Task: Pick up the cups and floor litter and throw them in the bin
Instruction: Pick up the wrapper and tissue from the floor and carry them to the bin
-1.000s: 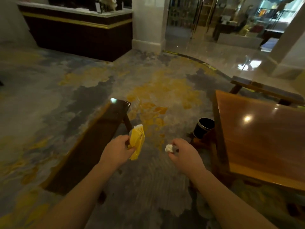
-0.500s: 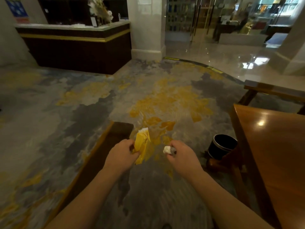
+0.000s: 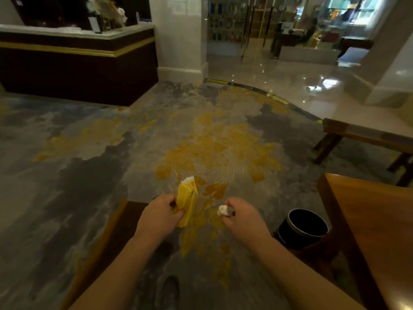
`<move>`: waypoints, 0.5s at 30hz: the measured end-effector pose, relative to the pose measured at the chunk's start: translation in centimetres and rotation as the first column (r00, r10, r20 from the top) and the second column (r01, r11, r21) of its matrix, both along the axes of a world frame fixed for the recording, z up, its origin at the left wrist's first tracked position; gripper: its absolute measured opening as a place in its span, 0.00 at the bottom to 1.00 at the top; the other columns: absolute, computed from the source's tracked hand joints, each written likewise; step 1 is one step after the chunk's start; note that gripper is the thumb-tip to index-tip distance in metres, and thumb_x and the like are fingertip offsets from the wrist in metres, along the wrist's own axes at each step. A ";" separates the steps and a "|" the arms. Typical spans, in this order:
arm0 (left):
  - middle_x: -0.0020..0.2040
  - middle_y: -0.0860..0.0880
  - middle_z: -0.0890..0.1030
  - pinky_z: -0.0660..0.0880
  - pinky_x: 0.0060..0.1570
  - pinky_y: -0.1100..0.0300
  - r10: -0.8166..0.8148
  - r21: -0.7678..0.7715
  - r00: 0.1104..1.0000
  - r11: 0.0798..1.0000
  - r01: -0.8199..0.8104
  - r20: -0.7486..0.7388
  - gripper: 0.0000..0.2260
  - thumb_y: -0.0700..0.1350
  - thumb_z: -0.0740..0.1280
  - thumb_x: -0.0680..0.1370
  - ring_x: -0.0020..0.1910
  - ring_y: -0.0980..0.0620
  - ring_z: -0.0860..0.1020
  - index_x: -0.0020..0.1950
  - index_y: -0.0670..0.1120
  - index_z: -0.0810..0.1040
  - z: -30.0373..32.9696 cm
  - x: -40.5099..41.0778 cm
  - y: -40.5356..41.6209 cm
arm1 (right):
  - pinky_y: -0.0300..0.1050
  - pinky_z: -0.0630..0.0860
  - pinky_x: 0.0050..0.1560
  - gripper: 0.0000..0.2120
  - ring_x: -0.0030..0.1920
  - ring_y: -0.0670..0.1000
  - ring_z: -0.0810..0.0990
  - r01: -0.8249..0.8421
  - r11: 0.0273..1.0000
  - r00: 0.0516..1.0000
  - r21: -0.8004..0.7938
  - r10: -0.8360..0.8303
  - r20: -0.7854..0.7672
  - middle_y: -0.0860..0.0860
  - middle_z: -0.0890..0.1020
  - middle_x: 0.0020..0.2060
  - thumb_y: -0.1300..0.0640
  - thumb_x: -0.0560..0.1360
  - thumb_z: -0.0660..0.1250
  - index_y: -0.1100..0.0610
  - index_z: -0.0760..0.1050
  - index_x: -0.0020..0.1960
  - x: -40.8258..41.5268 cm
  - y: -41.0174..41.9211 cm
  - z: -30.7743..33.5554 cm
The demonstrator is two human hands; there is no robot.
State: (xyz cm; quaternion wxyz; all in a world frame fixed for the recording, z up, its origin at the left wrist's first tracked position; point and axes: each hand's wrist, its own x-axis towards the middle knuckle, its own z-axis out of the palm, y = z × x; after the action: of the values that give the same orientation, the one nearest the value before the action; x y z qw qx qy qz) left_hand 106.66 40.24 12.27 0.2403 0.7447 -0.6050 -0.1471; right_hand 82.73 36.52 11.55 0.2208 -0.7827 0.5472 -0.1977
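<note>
From the head camera, both bare forearms reach forward over a grey carpet (image 3: 93,198) patterned with yellow blotches. The left hand (image 3: 158,218) has its grip clenched around the lower part of a crumpled yellow paper wrapper (image 3: 187,200), which stands up out of the fist with a bit of white showing at its top edge. The right hand (image 3: 242,218) has its grip closed on a small wad of white tissue (image 3: 223,210), pinched at the fingertips and poking out toward the left hand. The two hands are near each other, held apart above the carpet.

To the right of the right hand, near it and lower on the floor, stands a round black bin (image 3: 301,229) with a pale rim, its mouth open upward. It sits just beside the corner of a polished wooden surface (image 3: 375,220) that fills the lower right. A dark wooden bench (image 3: 105,245) with a lighter edge lies under the left forearm. Another wooden bench (image 3: 362,135) stands further off on the right. A dark reception counter (image 3: 76,63) with a gold stripe is at the upper left, beside a white pillar (image 3: 178,36); glossy tile floor (image 3: 290,86) lies beyond the carpet.
</note>
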 end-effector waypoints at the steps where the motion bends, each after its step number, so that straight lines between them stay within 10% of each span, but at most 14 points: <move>1: 0.43 0.53 0.78 0.74 0.40 0.54 -0.029 0.001 1.000 1.000 0.029 -0.004 0.08 0.53 0.73 0.72 0.40 0.52 0.76 0.45 0.51 0.78 -0.7 0.5 -3.2 | 0.54 0.77 0.44 0.06 0.44 0.53 0.77 0.029 1.000 1.000 -0.002 -0.029 -0.003 0.50 0.78 0.45 0.52 0.75 0.69 0.52 0.74 0.49 0.2 -2.4 -0.4; 15: 0.36 0.51 0.78 0.74 0.34 0.52 -0.551 0.014 0.834 0.834 0.552 -0.021 0.09 0.53 0.74 0.68 0.35 0.49 0.77 0.40 0.51 0.78 -2.8 -4.1 -40.4 | 0.55 0.76 0.48 0.09 0.47 0.54 0.77 0.542 0.838 0.840 0.056 -0.539 -0.060 0.53 0.78 0.47 0.52 0.77 0.66 0.56 0.75 0.52 -2.5 -24.1 0.7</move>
State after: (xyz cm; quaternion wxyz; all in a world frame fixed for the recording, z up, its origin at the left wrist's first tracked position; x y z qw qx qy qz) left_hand 102.57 -0.16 9.43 0.1856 0.5400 -0.7903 -0.2221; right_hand 80.20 12.46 12.20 0.1724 -0.5923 0.7569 -0.2161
